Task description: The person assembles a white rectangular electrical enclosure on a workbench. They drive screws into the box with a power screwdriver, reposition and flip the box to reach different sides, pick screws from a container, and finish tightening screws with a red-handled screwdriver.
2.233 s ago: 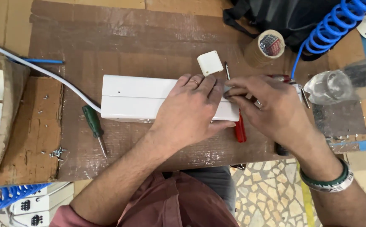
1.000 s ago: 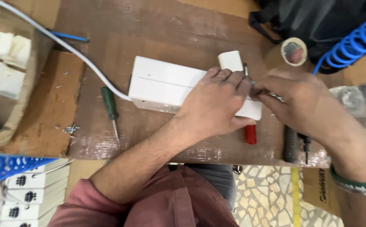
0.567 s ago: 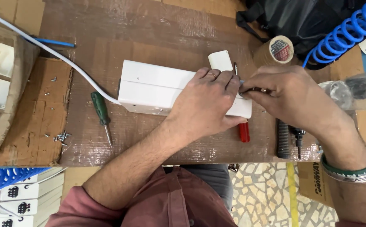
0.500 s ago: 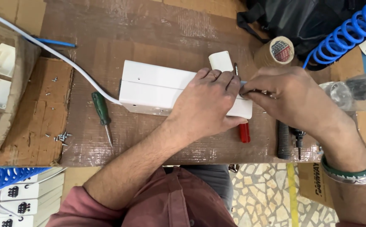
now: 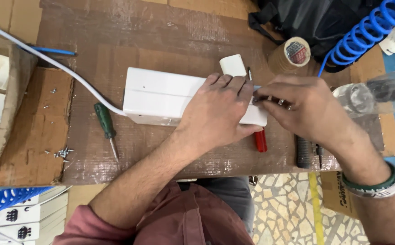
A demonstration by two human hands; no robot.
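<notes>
White box (image 5: pixel 161 97) lies under both hands; brown tape roll (image 5: pixel 290 54) stands behind.

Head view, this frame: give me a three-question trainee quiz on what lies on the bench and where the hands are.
1. True or false: the left hand rests flat on the long white plastic box.
2. Which tool lies left of that box? A) green-handled screwdriver B) hammer C) pliers
3. Fill in: the white cable runs off toward the upper ____ corner of the cardboard-covered bench.

Key: 1 true. 2 A. 3 left. The right hand pinches something small at the box's right end; what it is cannot be told.
</notes>
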